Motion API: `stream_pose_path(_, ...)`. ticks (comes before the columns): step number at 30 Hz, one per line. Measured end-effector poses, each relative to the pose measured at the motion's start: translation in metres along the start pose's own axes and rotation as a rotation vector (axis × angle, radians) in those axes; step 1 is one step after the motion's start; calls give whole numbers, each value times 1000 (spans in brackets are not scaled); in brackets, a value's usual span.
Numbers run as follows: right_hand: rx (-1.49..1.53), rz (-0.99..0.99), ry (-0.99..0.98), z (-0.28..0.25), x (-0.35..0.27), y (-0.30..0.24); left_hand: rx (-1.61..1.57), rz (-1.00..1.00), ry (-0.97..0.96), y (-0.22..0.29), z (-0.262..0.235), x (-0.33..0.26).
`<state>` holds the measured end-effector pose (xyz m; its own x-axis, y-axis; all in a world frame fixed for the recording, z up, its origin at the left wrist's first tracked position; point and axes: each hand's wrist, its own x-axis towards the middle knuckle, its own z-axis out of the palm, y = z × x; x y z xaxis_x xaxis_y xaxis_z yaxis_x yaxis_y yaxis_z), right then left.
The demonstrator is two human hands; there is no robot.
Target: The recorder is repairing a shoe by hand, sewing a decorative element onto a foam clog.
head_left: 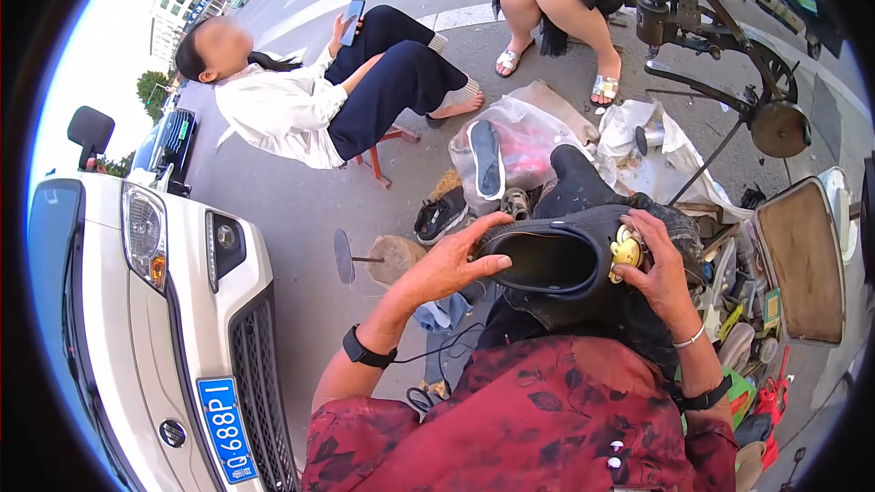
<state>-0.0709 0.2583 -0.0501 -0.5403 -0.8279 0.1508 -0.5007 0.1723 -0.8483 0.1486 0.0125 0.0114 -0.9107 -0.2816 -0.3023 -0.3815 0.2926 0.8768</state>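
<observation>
A black slip-on shoe (591,226), its wide opening facing up, lies across my lap between my two hands. My left hand (448,262) grips the end at the left, thumb at the rim of the opening and fingers along the outer side. At the other end, my right hand (663,275) holds the front of the shoe, its fingers around a yellow cartoon-like ornament (626,253). The shoe's underside is hidden. Black cloth (629,310) covers my lap beneath it.
Ahead lie a clear plastic bag (538,128), a grey-and-white shoe (488,159) and a dark sneaker (439,216). A shoe-stitching machine (697,36) stands at far right, above an open case (802,260) and assorted tools. Two people (283,109) sit opposite. A white vehicle (155,310) is at left.
</observation>
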Motion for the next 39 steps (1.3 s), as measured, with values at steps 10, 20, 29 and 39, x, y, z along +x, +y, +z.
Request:
stream_pose_path(10, -16, -44, 65, 1, -1, 11, 59, -98, 154, 31, -25, -28)
stream_pose_path(20, -8, -50, 108, 13, -5, 27, 589, 59, 445, 12, -18, -31)
stream_pose_path(29, 4, -76, 101, 14, -8, 28, 833, 160, 615, 12, -23, -38)
stream_pose_path(39, 17, -89, 66, 15, -3, 28, 1092, -64, 918, -14, -81, -83)
